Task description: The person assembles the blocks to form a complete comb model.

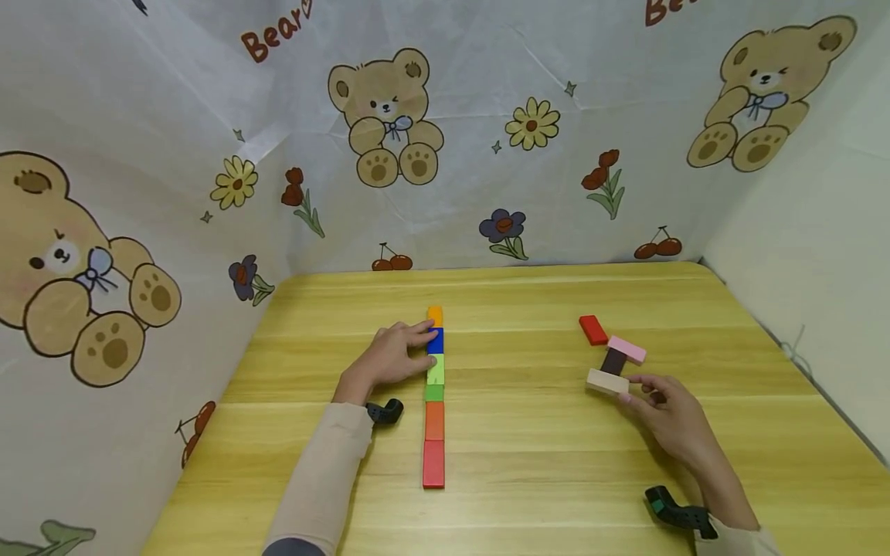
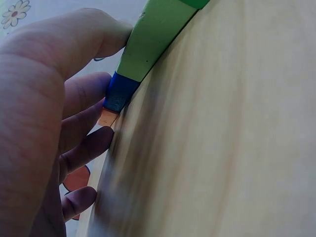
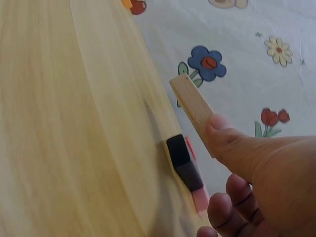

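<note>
Several coloured blocks stand end to end in a straight row: orange [image 1: 434, 313], blue [image 1: 435, 344], light green [image 1: 435, 371], green [image 1: 434, 393], orange-red [image 1: 434, 421] and red [image 1: 434, 465]. From the left side my left hand [image 1: 392, 354] touches this row, thumb at the light green block and fingertips by the blue and orange ones. My right hand [image 1: 667, 413] pinches a plain wooden block [image 3: 193, 108] by one end between thumb and fingers, raised off the table. Beyond it lie a dark brown block [image 1: 613, 361], a pink block [image 1: 627, 350] and a second red block [image 1: 593, 330].
Wood-grain tabletop [image 1: 518, 432] spreads between the two hands. A white cloth [image 1: 459, 154] printed with bears and flowers hangs behind the far edge and on the left. At the right is a plain white surface [image 1: 827, 255]. Both wrists carry black straps [image 1: 677, 516].
</note>
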Action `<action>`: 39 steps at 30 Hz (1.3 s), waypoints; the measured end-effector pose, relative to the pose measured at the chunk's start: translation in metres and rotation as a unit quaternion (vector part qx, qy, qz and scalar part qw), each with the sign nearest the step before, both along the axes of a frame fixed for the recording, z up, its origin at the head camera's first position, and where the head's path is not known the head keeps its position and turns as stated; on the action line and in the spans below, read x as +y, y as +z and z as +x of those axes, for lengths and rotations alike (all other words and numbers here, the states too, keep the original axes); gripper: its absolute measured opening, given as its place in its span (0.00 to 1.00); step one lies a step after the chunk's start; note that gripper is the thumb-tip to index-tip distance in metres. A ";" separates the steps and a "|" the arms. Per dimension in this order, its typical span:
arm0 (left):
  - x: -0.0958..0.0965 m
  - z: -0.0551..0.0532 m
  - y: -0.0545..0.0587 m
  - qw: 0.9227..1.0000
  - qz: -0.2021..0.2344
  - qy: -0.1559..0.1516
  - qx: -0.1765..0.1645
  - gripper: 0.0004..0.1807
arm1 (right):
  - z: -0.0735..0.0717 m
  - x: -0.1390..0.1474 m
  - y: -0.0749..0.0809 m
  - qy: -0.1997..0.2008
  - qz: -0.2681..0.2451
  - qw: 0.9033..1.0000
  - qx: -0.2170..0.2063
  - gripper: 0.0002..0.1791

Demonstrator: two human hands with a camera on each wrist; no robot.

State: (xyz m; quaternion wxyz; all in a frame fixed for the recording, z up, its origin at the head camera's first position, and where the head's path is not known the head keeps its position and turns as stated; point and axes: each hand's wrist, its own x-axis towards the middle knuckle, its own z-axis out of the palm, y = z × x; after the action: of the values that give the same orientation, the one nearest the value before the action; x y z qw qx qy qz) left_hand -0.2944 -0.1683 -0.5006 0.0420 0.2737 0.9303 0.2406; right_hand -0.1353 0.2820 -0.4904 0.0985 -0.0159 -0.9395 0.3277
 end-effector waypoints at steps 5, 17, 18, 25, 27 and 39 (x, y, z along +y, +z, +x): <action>0.002 0.000 0.003 1.000 0.004 -0.002 0.001 0.34 | -0.010 -0.010 0.014 0.017 0.012 0.999 0.049 0.15; 0.001 0.002 -0.002 1.000 -0.002 0.001 -0.001 0.34 | -0.036 -0.038 0.034 0.036 -0.006 0.995 0.091 0.14; 0.001 0.002 -0.002 1.000 -0.001 0.001 0.000 0.34 | -0.039 -0.041 0.035 0.037 -0.008 0.995 0.092 0.14; 0.001 0.001 -0.001 1.000 -0.002 -0.001 0.008 0.34 | -0.058 -0.061 0.044 0.047 -0.036 0.993 0.101 0.16; 0.001 0.001 -0.001 1.000 -0.001 -0.003 0.008 0.34 | -0.065 -0.068 0.045 0.050 -0.047 0.993 0.099 0.17; 0.000 0.001 -0.003 1.000 0.000 -0.006 0.010 0.33 | -0.106 -0.117 0.039 0.054 -0.134 0.987 0.069 0.19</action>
State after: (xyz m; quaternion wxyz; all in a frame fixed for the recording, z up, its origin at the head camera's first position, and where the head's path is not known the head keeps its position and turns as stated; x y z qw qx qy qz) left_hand -0.2938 -0.1685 -0.5036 0.0342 0.2817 0.9289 0.2380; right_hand -0.2417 0.1647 -0.4517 0.1420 0.0445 -0.8776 0.4557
